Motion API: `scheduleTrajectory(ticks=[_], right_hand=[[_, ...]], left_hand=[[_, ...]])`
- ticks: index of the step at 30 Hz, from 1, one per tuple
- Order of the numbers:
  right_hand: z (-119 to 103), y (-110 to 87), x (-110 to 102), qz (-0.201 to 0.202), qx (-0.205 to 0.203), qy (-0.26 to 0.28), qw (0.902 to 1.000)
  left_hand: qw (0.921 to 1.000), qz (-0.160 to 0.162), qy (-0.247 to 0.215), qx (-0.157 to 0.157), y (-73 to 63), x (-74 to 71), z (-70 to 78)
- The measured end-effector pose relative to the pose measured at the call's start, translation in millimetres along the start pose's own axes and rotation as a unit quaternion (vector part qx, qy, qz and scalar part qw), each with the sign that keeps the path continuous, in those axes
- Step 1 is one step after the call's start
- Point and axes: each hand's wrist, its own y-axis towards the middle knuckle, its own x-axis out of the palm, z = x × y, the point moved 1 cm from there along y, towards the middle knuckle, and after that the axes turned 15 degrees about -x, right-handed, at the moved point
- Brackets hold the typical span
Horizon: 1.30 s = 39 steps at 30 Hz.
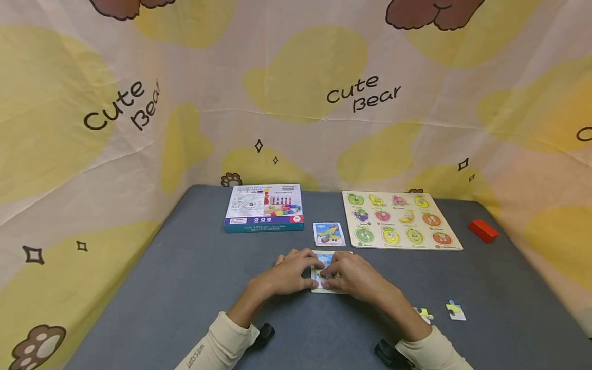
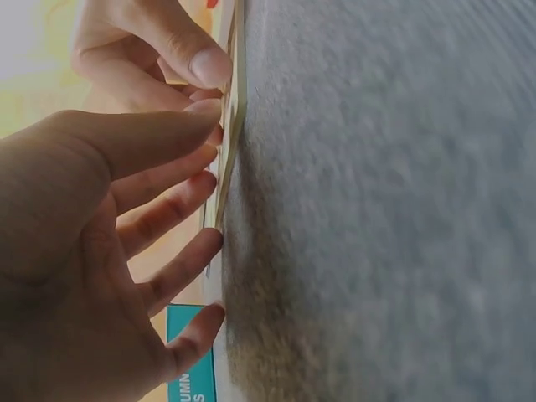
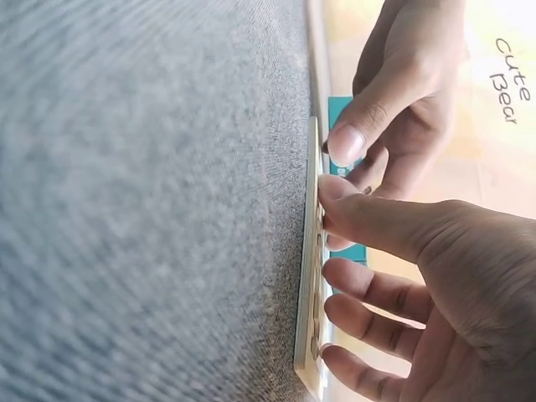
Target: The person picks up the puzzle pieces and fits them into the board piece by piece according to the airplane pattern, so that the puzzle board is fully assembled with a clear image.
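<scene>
A small wooden puzzle board with a blue and yellow picture lies on the table in the head view, partly hidden under both hands. My left hand is at its left side, fingertips on the board's surface and edge. From the right, my right hand reaches over it, thumb and fingertips resting on the picture. In the right wrist view, that thumb and forefinger come close together at the board, the other fingers spread along it. Two loose puzzle pieces, a nearer one and another, lie beside the right forearm.
A picture card of a yellow plane lies just behind the board. Further back are a boxed bead set at left and a fruit board at right. A red block sits near the right edge; a printed curtain hangs behind.
</scene>
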Motion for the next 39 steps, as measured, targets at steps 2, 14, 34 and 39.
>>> scheduleTrajectory(ticks=[2, 14, 34, 39], right_hand=[[-0.7, 1.3, -0.3, -0.001, 0.002, 0.0, 1.0], [-1.1, 1.0, 1.2, 0.009, 0.003, 0.011, 0.9999], [23.5, -71.4, -33.1, 0.024, 0.045, 0.032, 0.9982], [26.9, -96.4, -44.9, 0.022, 0.068, 0.033, 0.9969]], left_hand=[[0.9999, 0.004, -0.004, -0.008, 0.4, 0.3, 1.3], [0.9984, 0.042, -0.02, -0.033, 7.3, 5.3, 7.0], [0.9976, 0.04, -0.033, -0.045, 9.9, 7.7, 8.3], [0.9981, 0.032, -0.032, -0.043, 9.7, 6.9, 8.7]])
